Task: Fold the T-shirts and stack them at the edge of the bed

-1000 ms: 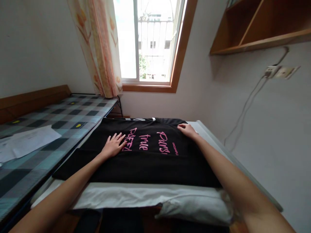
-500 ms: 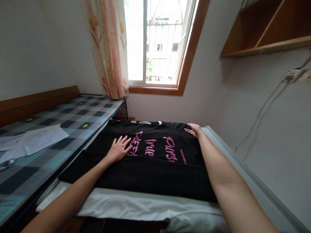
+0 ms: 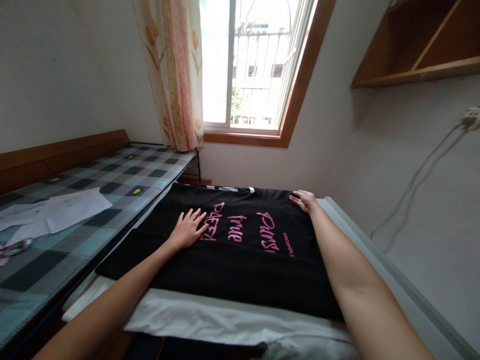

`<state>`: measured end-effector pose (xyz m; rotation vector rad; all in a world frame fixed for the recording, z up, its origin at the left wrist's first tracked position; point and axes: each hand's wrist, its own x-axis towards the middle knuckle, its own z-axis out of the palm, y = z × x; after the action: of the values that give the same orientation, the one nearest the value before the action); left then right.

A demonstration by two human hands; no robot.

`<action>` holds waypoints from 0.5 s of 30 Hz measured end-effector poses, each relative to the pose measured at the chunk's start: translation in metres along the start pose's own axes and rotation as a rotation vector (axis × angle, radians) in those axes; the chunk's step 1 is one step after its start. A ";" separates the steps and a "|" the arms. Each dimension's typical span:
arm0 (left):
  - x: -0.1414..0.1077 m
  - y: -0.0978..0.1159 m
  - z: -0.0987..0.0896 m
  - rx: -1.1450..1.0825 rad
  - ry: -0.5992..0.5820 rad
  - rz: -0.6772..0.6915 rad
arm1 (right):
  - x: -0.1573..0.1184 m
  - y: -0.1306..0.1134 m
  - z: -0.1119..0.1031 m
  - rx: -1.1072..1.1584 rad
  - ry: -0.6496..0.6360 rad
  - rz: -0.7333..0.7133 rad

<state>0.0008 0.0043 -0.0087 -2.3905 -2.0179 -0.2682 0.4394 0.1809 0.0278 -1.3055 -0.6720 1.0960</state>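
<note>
A black T-shirt (image 3: 240,270) with pink lettering lies spread over a white cloth, its near side folded in a long flap. My left hand (image 3: 187,230) rests flat on it beside the lettering, fingers spread and holding nothing. At the shirt's far right corner, my right hand (image 3: 304,200) touches the fabric edge, with fingers reaching left and slightly bent. Under the shirt, the white cloth (image 3: 195,317) shows along the near edge.
A bed with a checked mattress (image 3: 86,172) stands to the left, bearing papers (image 3: 75,210). Ahead is a window (image 3: 255,75) beside a floral curtain (image 3: 176,75). A wooden shelf (image 3: 416,75) and a cable (image 3: 416,175) hang on the right wall.
The whole view has shifted slightly, so things sit a little further right. My left hand stays flat on the shirt; my right hand's fingers look slightly more bent at the corner.
</note>
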 end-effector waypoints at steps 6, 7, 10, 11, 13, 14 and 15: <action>-0.001 0.001 -0.002 0.003 -0.005 -0.005 | -0.002 0.002 0.005 -0.024 0.034 -0.038; 0.000 0.001 -0.001 0.003 -0.005 -0.006 | -0.002 0.003 0.006 -0.024 0.039 -0.045; 0.000 0.000 0.000 -0.004 -0.009 -0.003 | -0.003 0.004 0.008 -0.032 0.051 -0.054; 0.000 -0.001 0.000 -0.006 -0.009 -0.002 | -0.003 0.004 0.009 -0.040 0.056 -0.051; 0.001 -0.001 0.001 -0.009 -0.010 -0.002 | -0.002 0.005 0.010 -0.068 0.066 -0.032; 0.001 -0.002 0.001 -0.011 -0.010 -0.003 | -0.001 0.006 0.010 -0.086 0.069 -0.017; 0.001 -0.002 0.001 -0.013 -0.011 -0.003 | -0.001 0.006 0.010 -0.107 0.072 0.000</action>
<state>-0.0005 0.0054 -0.0096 -2.4017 -2.0312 -0.2690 0.4286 0.1841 0.0241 -1.4296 -0.6838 1.0195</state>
